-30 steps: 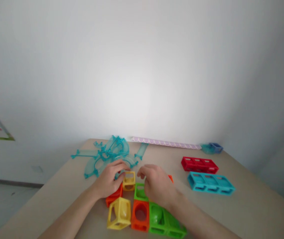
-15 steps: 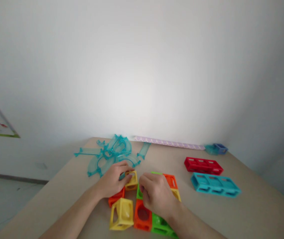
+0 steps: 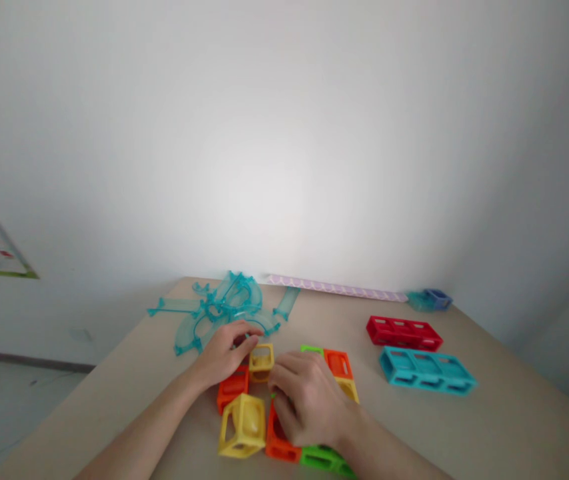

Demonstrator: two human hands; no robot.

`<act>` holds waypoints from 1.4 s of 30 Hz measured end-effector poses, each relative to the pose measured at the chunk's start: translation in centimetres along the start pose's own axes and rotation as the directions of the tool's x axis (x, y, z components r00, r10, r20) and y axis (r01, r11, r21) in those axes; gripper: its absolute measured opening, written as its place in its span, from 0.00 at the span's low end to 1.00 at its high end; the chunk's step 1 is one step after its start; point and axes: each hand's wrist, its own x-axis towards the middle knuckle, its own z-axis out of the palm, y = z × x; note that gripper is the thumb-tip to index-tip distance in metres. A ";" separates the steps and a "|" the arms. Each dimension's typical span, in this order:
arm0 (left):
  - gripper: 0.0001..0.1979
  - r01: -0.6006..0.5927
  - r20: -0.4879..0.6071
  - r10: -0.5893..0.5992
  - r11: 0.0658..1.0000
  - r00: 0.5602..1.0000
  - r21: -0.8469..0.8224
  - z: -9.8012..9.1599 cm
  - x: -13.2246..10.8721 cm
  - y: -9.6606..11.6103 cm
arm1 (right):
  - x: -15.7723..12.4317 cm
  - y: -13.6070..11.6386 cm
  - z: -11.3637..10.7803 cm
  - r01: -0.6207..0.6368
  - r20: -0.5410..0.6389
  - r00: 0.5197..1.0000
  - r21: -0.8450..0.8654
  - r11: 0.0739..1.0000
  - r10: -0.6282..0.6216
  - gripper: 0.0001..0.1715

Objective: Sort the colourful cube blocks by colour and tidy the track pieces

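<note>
My left hand (image 3: pixel 228 350) hovers beside a yellow hollow cube block (image 3: pixel 262 360), its thumb and fingers apart and holding nothing I can see. Below it lies an orange block (image 3: pixel 233 388), with a larger-looking yellow cube block (image 3: pixel 243 427) nearer to me. My right hand (image 3: pixel 309 400) is closed, knuckles up, over joined blocks; what its fingertips grip is hidden. Around it show an orange block with a round opening (image 3: pixel 282 443), green blocks (image 3: pixel 327 459), another orange block (image 3: pixel 338 364) and a sliver of yellow.
Translucent teal track pieces (image 3: pixel 232 303) lie heaped at the back left. To the right are a red three-cell block (image 3: pixel 404 333) and a turquoise three-cell block (image 3: pixel 427 370). A patterned purple strip (image 3: pixel 337 288) runs along the wall, near a small blue container (image 3: pixel 438 299).
My left hand has drawn slightly left, off the yellow cube block. My right hand has shifted a little left and toward me, now covering more of the orange block with the round opening.
</note>
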 end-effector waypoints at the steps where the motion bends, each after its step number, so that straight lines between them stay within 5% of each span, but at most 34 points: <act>1: 0.16 -0.015 0.007 0.015 1.000 1.000 0.013 0.0 0.0 0.1 | 0.0 -0.3 -0.4 -0.006 0.016 1.000 -0.007 1.000 0.006 0.05; 5: 0.13 -0.102 0.036 0.100 0.992 0.994 0.072 -0.1 -0.3 0.7 | -0.7 0.3 -3.1 -0.180 -0.006 0.984 -0.011 0.984 0.180 0.10; 8: 0.12 -0.159 0.030 0.157 0.983 0.987 0.089 -0.2 -0.4 1.1 | -2.3 2.9 -5.4 -0.397 -0.094 0.916 -0.069 0.915 0.390 0.15; 10: 0.11 -0.179 0.040 0.177 0.980 0.983 0.087 -0.2 -0.5 1.2 | -3.6 4.7 -6.2 -0.445 0.011 0.894 -0.081 0.892 0.447 0.17; 13: 0.12 -0.164 0.054 0.160 0.983 0.986 0.078 -0.1 -0.6 1.1 | -5.3 6.2 -6.3 -0.508 0.212 0.843 0.012 0.862 0.494 0.19; 16: 0.12 -0.157 0.063 0.152 0.985 0.986 0.070 0.0 -0.5 1.1 | -5.9 6.4 -6.0 -0.564 0.244 0.814 0.115 0.818 0.527 0.22; 21: 0.11 -0.149 0.075 0.144 0.987 0.987 0.065 0.0 -0.3 1.3 | -5.9 7.3 -6.0 -0.618 0.362 0.773 0.244 0.748 0.521 0.11; 32: 0.11 -0.154 0.070 0.149 0.986 0.986 0.069 0.0 -0.4 0.9 | -5.9 7.9 -5.9 -0.701 0.399 0.704 0.260 0.664 0.588 0.07; 35: 0.11 -0.153 0.070 0.148 0.985 0.987 0.074 0.0 -0.4 1.0 | -5.4 7.5 -5.8 -0.667 0.312 0.733 0.160 0.727 0.604 0.05; 39: 0.11 -0.160 0.071 0.155 0.984 0.985 0.073 -0.1 -0.4 1.1 | -5.2 7.3 -4.8 -0.518 0.117 0.852 0.046 0.854 0.511 0.10; 42: 0.11 -0.164 0.072 0.158 0.983 0.985 0.088 -0.1 -0.4 1.1 | -5.2 7.6 -4.0 -0.482 0.033 0.876 0.013 0.876 0.481 0.12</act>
